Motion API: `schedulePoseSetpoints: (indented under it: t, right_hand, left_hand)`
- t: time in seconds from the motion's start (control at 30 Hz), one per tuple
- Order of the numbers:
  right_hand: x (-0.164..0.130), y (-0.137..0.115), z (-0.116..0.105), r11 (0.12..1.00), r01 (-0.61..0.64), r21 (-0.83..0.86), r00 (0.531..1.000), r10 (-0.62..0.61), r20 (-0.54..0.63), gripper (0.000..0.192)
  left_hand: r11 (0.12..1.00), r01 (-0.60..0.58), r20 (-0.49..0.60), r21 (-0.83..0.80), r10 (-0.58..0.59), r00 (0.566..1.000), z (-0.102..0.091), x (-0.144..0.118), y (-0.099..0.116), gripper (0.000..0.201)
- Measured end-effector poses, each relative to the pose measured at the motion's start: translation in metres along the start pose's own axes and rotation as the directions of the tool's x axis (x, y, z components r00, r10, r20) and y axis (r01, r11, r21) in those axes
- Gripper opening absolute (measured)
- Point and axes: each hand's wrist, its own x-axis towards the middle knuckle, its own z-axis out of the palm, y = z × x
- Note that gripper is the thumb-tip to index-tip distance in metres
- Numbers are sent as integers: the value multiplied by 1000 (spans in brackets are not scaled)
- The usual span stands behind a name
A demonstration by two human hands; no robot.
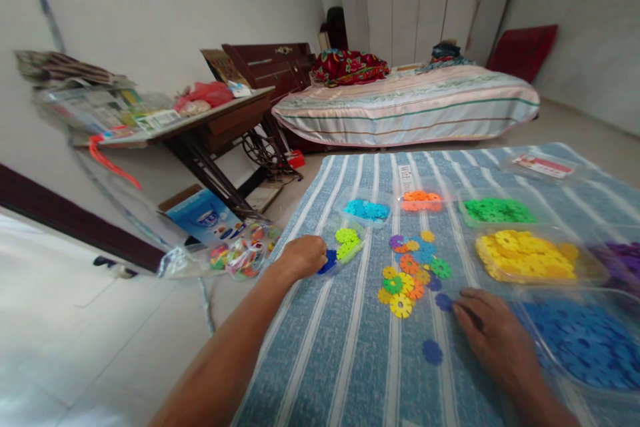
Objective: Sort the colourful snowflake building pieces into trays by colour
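My left hand (304, 255) is closed at a small clear tray (356, 250) at the left side of the cloth. Dark blue snowflake discs (327, 262) show by its fingertips, and yellow-green discs (347, 243) lie in the same tray. Whatever those fingers hold is hidden. At the right, my right hand (493, 333) has thumb and fingers drawn together at the edge of a dark blue snowflake disc (443, 301). Another dark blue disc (433, 351) lies nearer to me. Between the hands is a loose pile of mixed-colour discs (409, 275).
Clear trays hold light blue (367, 209), orange (421, 201), green (499, 209), yellow (527, 255), purple (620, 257) and blue discs (583, 337). A lid (543, 165) lies at the far right of the striped cloth (340, 180). Beyond stand a bed (405, 107) and a sewing table (215, 113).
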Motion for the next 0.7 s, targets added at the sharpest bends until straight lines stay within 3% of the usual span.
schedulePoseSetpoints:
  t: [0.1,0.2,0.27,0.33,0.43,0.53,0.7]
  right_hand:
    - [0,0,0,1000,3,-3,1000,-3,-5,31]
    - [1,-1,0,1000,5,-1,1000,-5,-9,31]
    - [2,-2,-1,1000,1,4,1000,-1,-12,30]
    - [4,-4,-3,1000,-13,11,1000,13,-21,29]
    - [5,-7,-6,999,-38,23,999,38,-23,27]
    - [7,-9,-8,999,-44,31,999,44,-11,26]
    - [7,-9,-8,999,-33,27,999,34,-30,26]
  left_hand:
    - [997,77,-39,20,-76,996,-3,1,0,22]
    - [995,101,-151,-2,-100,983,-6,-6,2,29]
    - [998,-30,-194,-60,17,981,-4,-14,10,29]
    - [958,-254,-186,-133,228,956,3,-22,26,25]
    - [829,-523,-156,-198,500,852,21,-33,63,20]
    - [761,-614,-170,-209,590,789,42,-43,102,13]
    - [749,-633,-210,-193,599,773,69,-54,143,15]
